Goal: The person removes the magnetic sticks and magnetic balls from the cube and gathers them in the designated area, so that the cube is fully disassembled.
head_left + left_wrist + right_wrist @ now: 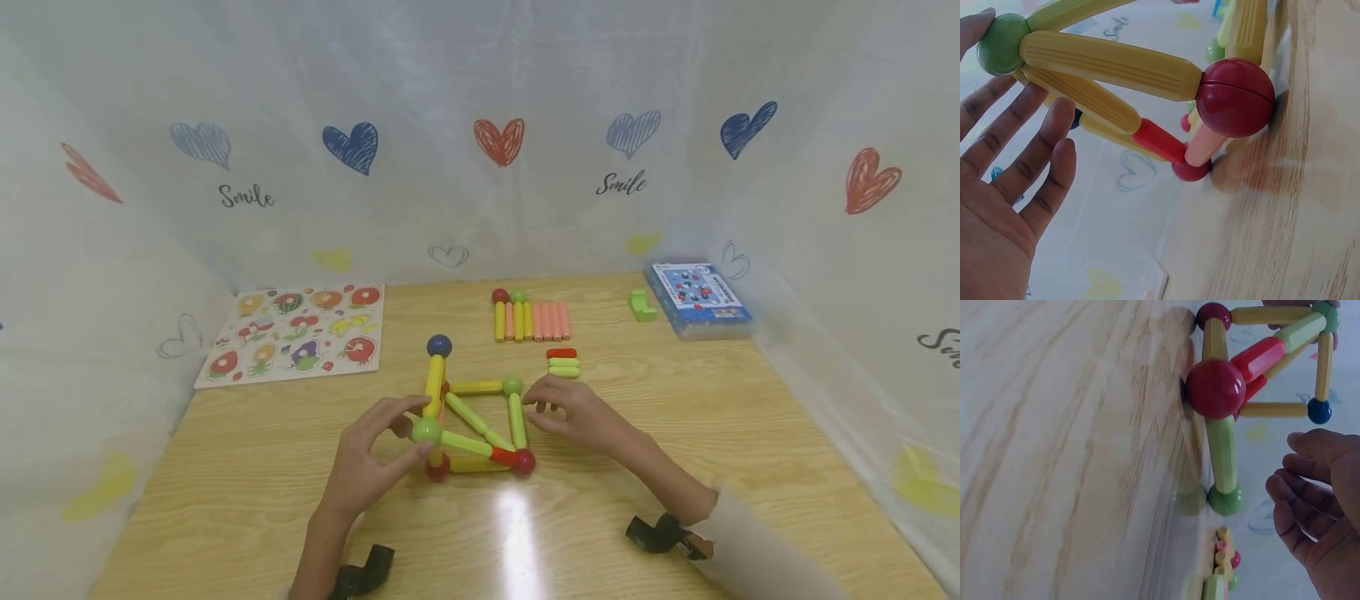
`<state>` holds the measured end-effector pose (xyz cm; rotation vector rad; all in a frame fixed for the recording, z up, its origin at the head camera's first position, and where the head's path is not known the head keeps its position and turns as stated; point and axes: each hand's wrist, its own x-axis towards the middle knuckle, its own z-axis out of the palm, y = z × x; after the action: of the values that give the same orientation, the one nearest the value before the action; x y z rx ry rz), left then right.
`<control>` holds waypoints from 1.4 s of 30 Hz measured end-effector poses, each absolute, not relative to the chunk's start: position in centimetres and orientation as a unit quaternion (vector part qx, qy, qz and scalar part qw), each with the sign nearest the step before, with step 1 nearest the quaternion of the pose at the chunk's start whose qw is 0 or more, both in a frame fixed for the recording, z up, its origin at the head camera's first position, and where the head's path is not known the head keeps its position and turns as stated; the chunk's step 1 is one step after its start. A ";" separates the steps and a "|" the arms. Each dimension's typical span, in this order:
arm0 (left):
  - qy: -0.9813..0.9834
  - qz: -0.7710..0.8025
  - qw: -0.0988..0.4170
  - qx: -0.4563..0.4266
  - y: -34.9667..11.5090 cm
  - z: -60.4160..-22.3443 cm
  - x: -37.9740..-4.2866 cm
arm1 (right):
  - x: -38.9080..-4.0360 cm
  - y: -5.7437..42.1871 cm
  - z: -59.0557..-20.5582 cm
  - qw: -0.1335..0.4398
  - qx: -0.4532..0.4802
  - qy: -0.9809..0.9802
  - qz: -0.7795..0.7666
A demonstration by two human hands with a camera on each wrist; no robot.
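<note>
A frame of magnetic sticks and balls stands in the middle of the table, with a square base and raised parts on its left. My left hand [363, 458] pinches a raised green ball [427, 431] between thumb and fingers; its other fingers spread loosely. From that ball, yellow sticks [1110, 64] and a green-and-red bar reach down to red balls [1235, 98]. A blue ball [439, 346] tops the far raised corner. Beside the base's right side, my right hand [577, 412] hovers with loosely bent fingers, holding nothing, near a green stick [518, 421] and a green ball [512, 385].
Behind the frame lies a row of yellow and pink sticks [551, 321], with short red and green sticks [563, 363] nearer. A fruit puzzle board [277, 377] is at the back left. At the back right are a green block [641, 305] and a blue box [697, 300].
</note>
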<state>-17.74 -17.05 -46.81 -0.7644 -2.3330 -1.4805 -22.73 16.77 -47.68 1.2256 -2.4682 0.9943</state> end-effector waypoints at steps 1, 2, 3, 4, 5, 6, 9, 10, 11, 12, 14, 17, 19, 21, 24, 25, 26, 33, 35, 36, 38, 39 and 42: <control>-0.806 -0.512 0.137 -0.265 -17.0 -46.8 -17.8 | -22.5 16.5 -47.6 0.102 0.421 -0.834 0.343; -0.806 -0.512 0.137 -0.265 -17.0 -46.8 -17.8 | -22.4 16.2 -47.6 0.098 0.426 -0.829 0.349; -0.805 -0.512 0.137 -0.265 -17.0 -46.8 -17.8 | -22.2 15.9 -47.6 0.089 0.430 -0.825 0.355; -0.804 -0.513 0.138 -0.267 -16.9 -46.9 -17.8 | -22.0 15.7 -47.7 0.081 0.436 -0.822 0.358; -0.804 -0.513 0.138 -0.267 -16.9 -46.9 -17.9 | -21.8 15.5 -47.7 0.070 0.441 -0.819 0.361; -0.803 -0.513 0.139 -0.269 -16.9 -46.9 -17.9 | -21.7 15.3 -47.8 0.058 0.446 -0.817 0.361; -0.801 -0.514 0.142 -0.274 -16.8 -46.9 -17.9 | -21.1 14.9 -48.0 0.022 0.459 -0.813 0.358; -0.800 -0.513 0.143 -0.276 -16.8 -46.8 -17.9 | -20.9 14.8 -48.0 0.014 0.463 -0.812 0.355; -0.799 -0.513 0.144 -0.278 -16.8 -46.8 -18.0 | -20.8 14.7 -48.1 0.007 0.464 -0.812 0.355; -0.798 -0.513 0.147 -0.280 -16.8 -46.8 -18.0 | -20.7 14.6 -48.1 0.004 0.465 -0.812 0.352; -0.796 -0.513 0.149 -0.283 -16.9 -46.8 -18.0 | -20.5 14.4 -48.2 0.002 0.469 -0.812 0.349; -0.797 -0.513 0.148 -0.284 -16.9 -46.7 -18.0 | -20.4 14.3 -48.3 0.003 0.476 -0.813 0.336; -0.799 -0.513 0.143 -0.280 -16.8 -46.6 -17.9 | -20.3 14.3 -48.5 0.003 0.483 -0.812 0.329; -0.802 -0.513 0.137 -0.275 -16.8 -46.6 -17.8 | -20.2 14.4 -48.7 0.000 0.485 -0.811 0.326; -0.805 -0.512 0.131 -0.269 -16.8 -46.5 -17.7 | -20.1 14.4 -48.9 -0.009 0.481 -0.808 0.341; -0.806 -0.511 0.132 -0.269 -16.8 -46.5 -17.6 | -20.1 14.5 -48.9 -0.011 0.479 -0.806 0.347; -0.806 -0.511 0.132 -0.268 -16.8 -46.5 -17.6 | -20.1 14.5 -48.9 -0.014 0.476 -0.807 0.350; -0.805 -0.510 0.134 -0.273 -16.9 -46.7 -17.6 | -20.3 15.5 -48.1 -0.012 0.421 -0.832 0.361; -0.804 -0.511 0.134 -0.273 -16.9 -46.7 -17.6 | -20.6 16.1 -47.8 0.008 0.402 -0.840 0.364; -0.805 -0.510 0.134 -0.272 -16.9 -46.7 -17.6 | -20.9 16.5 -47.7 0.025 0.395 -0.845 0.361; -0.806 -0.509 0.134 -0.271 -16.9 -46.6 -17.6 | -21.5 17.3 -47.6 0.070 0.383 -0.855 0.342; -0.807 -0.508 0.134 -0.270 -16.9 -46.6 -17.6 | -21.7 17.7 -47.5 0.092 0.376 -0.862 0.327; -0.807 -0.508 0.133 -0.270 -16.9 -46.6 -17.6 | -22.5 18.8 -47.3 0.141 0.350 -0.885 0.273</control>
<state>-17.60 -16.93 -46.56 -0.7845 -2.3409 -1.4722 -22.49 18.84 -47.31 1.0120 -2.5551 0.7876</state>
